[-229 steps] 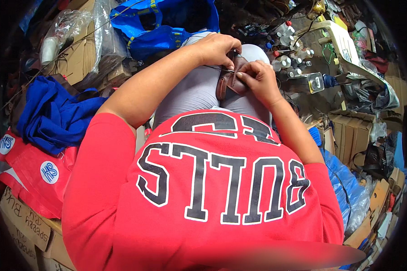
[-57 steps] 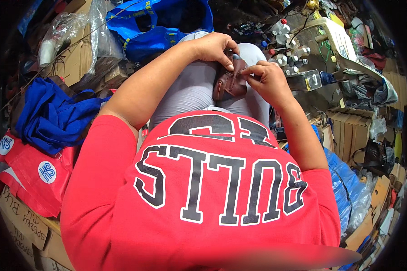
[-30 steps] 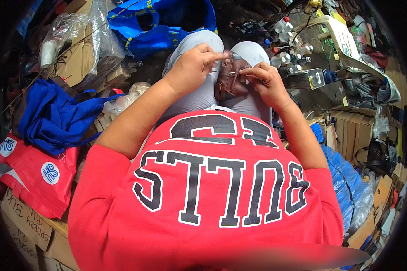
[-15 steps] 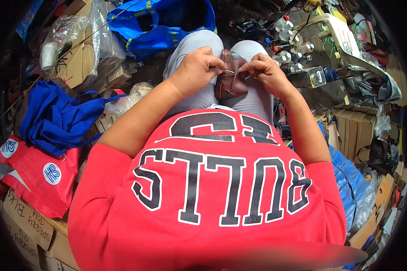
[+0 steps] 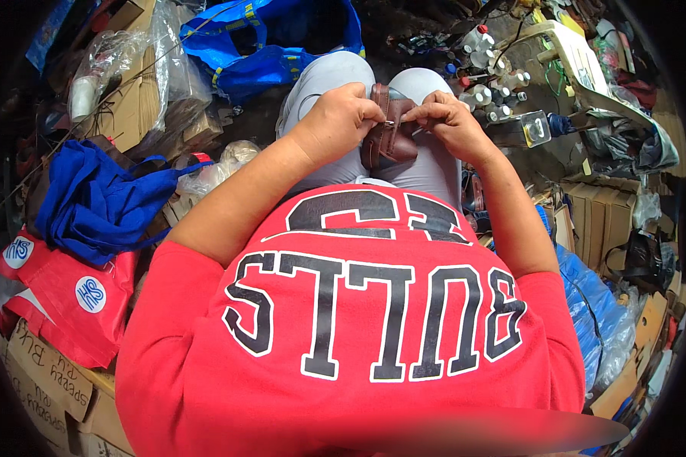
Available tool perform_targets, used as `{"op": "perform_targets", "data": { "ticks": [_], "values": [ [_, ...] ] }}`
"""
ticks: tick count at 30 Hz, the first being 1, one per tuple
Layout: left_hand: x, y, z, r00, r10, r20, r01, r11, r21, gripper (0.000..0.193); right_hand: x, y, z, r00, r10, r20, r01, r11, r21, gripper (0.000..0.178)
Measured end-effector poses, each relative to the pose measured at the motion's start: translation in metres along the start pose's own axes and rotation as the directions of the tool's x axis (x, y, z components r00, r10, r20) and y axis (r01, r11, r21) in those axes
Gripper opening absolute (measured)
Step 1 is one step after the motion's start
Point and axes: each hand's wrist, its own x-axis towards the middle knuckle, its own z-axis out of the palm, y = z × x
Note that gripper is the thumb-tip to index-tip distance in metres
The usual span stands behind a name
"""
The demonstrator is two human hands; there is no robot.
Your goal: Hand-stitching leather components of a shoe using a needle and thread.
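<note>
A brown leather shoe (image 5: pixel 392 141) lies across my grey-trousered lap, between the knees. A raised brown strap or edge with pale stitching runs along its left side. My left hand (image 5: pixel 347 114) reaches it from the left, thumb and finger pinched at the strap beside a small shiny light piece (image 5: pixel 389 123). From the other side my right hand (image 5: pixel 446 122) has its fingertips pressed together just over the shoe's upper. Whatever fine thing sits between the fingers of either hand is too small to make out.
A blue tote bag (image 5: pixel 274 57) lies beyond my knees. Several plastic bottles (image 5: pixel 495 84) and a cream plastic chair (image 5: pixel 575 65) stand at the far right. On the left are a dark blue cloth bag (image 5: pixel 99 198), a red bag (image 5: pixel 61 297) and cardboard boxes (image 5: pixel 49 369).
My left fingers have moved slightly right and down at the strap, covering part of the shiny piece. My right hand and the shoe stay nearly where they were.
</note>
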Motion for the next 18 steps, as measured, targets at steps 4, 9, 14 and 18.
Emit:
{"op": "perform_targets", "data": {
  "ticks": [4,9,14,18],
  "values": [
    [0.002,0.009,0.004,0.999,0.033,-0.015,-0.032,0.998,0.059,0.014,-0.001,-0.001,0.000,1.000,0.001,0.014,-0.001,0.999,0.046,0.044],
    [-0.002,0.006,0.002,0.997,0.049,0.059,-0.051,0.998,0.047,0.019,-0.005,-0.002,-0.002,1.000,-0.003,0.022,0.002,1.000,0.028,0.045],
    [-0.014,-0.004,-0.009,0.997,0.078,0.005,-0.077,0.972,0.221,0.024,-0.009,-0.001,0.000,1.000,-0.012,0.001,0.012,1.000,0.023,0.045],
    [-0.010,-0.013,-0.004,0.999,0.027,0.032,-0.031,0.990,0.137,0.024,-0.005,-0.001,0.001,1.000,-0.009,0.009,0.009,1.000,0.025,0.044]
  ]
}}
